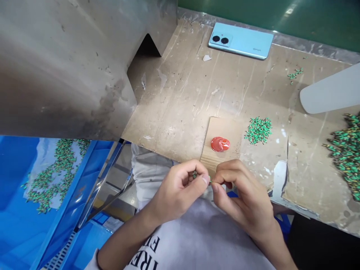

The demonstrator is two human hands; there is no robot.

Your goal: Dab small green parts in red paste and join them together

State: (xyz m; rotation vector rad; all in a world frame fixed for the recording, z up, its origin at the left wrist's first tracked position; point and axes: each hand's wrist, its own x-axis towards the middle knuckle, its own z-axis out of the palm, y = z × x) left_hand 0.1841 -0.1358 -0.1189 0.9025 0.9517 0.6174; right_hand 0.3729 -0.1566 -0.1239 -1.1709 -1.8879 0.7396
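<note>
We are observing the blue bin holding green parts; left hand and right hand are pinching one small green part, orientation indiscernible.

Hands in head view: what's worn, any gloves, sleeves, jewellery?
Both bare: no gloves, rings or watch visible on the left hand or right hand. Forearms uncovered, no sleeves reaching them. The person wears a light grey T-shirt with dark printed lettering, partly cut off.
</note>
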